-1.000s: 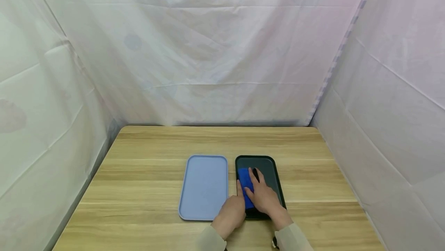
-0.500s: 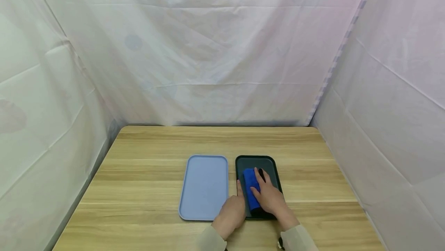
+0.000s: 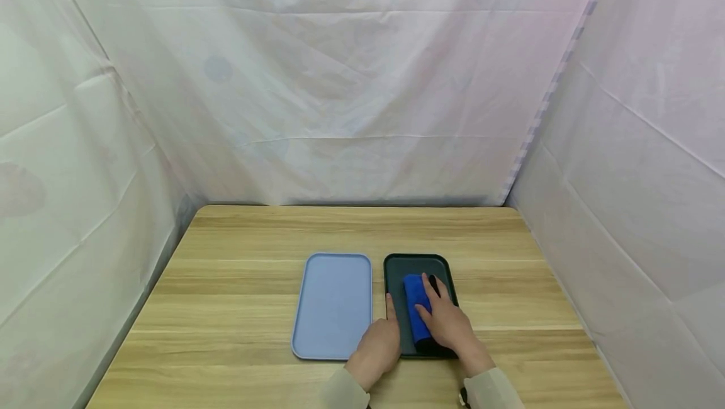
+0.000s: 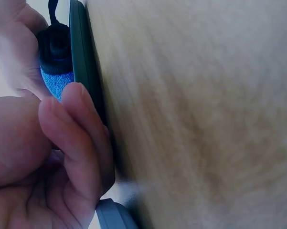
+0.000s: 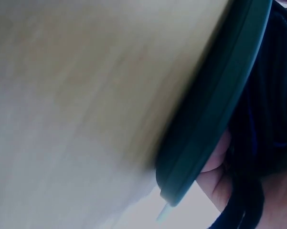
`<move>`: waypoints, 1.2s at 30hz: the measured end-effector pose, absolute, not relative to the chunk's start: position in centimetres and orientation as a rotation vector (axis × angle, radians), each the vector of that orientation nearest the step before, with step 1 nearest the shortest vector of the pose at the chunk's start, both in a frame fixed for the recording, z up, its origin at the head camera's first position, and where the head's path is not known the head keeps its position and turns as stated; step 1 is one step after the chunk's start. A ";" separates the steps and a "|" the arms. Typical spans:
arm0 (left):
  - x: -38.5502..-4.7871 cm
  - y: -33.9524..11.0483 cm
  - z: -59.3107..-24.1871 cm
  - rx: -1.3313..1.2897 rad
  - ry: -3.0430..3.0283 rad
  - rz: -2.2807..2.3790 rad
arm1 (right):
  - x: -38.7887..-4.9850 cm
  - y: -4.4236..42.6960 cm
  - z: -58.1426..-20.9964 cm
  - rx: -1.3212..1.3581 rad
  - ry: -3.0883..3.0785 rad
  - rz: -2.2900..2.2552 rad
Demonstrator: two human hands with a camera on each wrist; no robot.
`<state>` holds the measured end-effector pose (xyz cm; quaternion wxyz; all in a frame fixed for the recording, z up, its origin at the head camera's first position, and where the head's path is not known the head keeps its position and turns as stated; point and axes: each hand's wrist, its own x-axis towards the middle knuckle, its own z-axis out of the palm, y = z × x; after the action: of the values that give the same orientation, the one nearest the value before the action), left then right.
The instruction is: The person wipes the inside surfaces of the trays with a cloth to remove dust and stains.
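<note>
In the head view, a blue rolled cloth point(image 3: 415, 299) with a dark end and a black strap lies in the dark green tray point(image 3: 396, 263). My right hand point(image 3: 450, 323) lies over the roll and holds it, thumb on its left side, fingers toward the far end. My left hand point(image 3: 378, 345) touches the tray's left rim with a straight index finger; its other fingers are bent under. The left wrist view shows the roll's coiled black end point(image 4: 56, 47) beside the green rim. In the right wrist view, the dark strap point(image 5: 246, 200) hangs near my fingers.
A light blue tray point(image 3: 334, 305) lies left of the dark one, its right edge close to my left hand. Both trays sit on a wood-grain table point(image 3: 238, 308). Pale cloth walls point(image 3: 362, 82) enclose the table at the back and sides.
My right hand and the blue rolled cloth have slid to the right together inside the dark green tray. The left hand and both trays have stayed in place.
</note>
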<state>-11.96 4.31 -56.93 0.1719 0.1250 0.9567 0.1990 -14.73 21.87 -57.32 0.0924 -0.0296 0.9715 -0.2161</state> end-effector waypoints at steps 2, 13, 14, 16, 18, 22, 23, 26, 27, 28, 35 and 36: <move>-11.9 4.3 -56.9 0.353 2.710 0.572 | -14.7 22.1 -57.3 -0.079 2.884 -0.644; -12.0 4.5 -57.1 0.362 2.713 0.580 | -14.5 23.0 -56.9 -0.031 2.880 -0.629; -12.0 4.5 -57.1 0.363 2.715 0.578 | -14.5 23.0 -56.9 -0.026 2.877 -0.629; -11.9 4.5 -57.0 0.364 2.713 0.578 | -14.6 23.0 -56.8 -0.017 2.870 -0.627; -11.9 4.5 -57.0 0.363 2.713 0.578 | -14.6 23.0 -56.8 -0.007 2.866 -0.625; -11.9 4.5 -56.8 0.358 2.711 0.584 | -14.5 23.0 -56.7 0.013 2.863 -0.617; -11.9 4.5 -56.7 0.355 2.710 0.585 | -14.5 23.0 -56.7 0.016 2.863 -0.616; -11.9 4.5 -56.6 0.345 2.703 0.589 | -14.4 22.9 -56.6 0.025 2.862 -0.614; -11.8 4.5 -56.6 0.339 2.699 0.597 | -14.4 22.9 -56.6 0.028 2.861 -0.615; -11.8 4.5 -56.6 0.329 2.695 0.607 | -14.4 22.9 -56.6 0.028 2.862 -0.614; -11.7 4.5 -56.4 0.271 2.678 0.648 | -14.3 22.9 -56.6 0.032 2.861 -0.620; -11.7 4.5 -56.5 0.272 2.679 0.641 | -14.3 22.9 -56.6 0.035 2.857 -0.622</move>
<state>-11.73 4.46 -56.47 0.1857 0.0965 0.9510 0.2276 -14.34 22.88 -56.63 0.1083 0.0117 0.9713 -0.2113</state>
